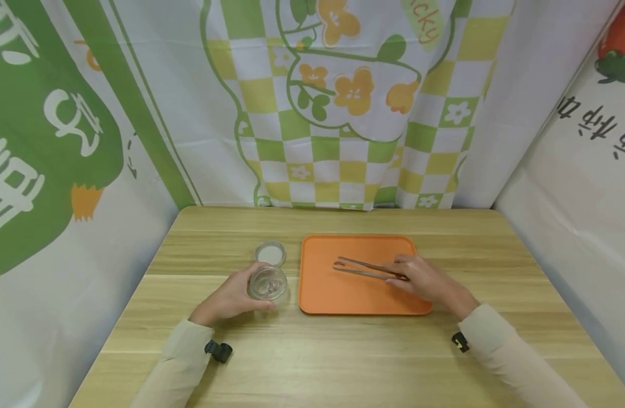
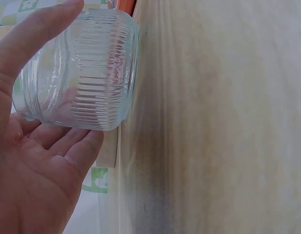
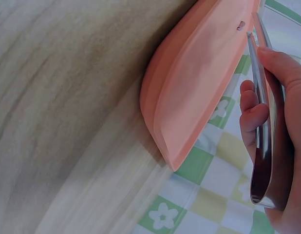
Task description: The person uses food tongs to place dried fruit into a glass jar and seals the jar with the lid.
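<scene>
Left grip (image 1: 234, 294) curled round glass jar (image 1: 268, 283), left of orange tray (image 1: 332, 297); right grip (image 1: 420, 277) pinching metal tweezers (image 1: 363, 273) over tray.

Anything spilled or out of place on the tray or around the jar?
No clear spill or damage. The only oddity is one small object lying alone on the orange tray, near the tips of the tweezers; it's too small to identify. The jar looks intact.
</scene>
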The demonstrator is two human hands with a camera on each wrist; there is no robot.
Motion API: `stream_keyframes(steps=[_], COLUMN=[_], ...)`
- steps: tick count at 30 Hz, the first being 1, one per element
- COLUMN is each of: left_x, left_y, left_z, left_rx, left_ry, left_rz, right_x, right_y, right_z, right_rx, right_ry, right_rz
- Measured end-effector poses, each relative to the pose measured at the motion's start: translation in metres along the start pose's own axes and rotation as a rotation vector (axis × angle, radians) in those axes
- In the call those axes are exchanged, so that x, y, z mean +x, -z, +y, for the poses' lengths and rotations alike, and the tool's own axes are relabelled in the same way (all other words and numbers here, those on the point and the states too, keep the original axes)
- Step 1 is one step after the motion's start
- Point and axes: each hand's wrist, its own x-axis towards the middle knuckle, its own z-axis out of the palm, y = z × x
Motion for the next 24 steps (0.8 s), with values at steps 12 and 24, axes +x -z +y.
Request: stream_keyframes(steps=[12,24], left_x=[-0.001,0.000], left_y=[-0.003,-0.001], left_z=[-0.001,0.001], left_rx=[-0.004,0.007], left_ry=[0.004,0.013], left_rz=[-0.009,-0.002], right_x=[-0.001,0.000], right_y=[-0.010,-0.011], right_z=[0.004,0.010], right_rx=[0.000,0.011], right_ry=[-0.017,0.019], right_rz=[0.014,0.019])
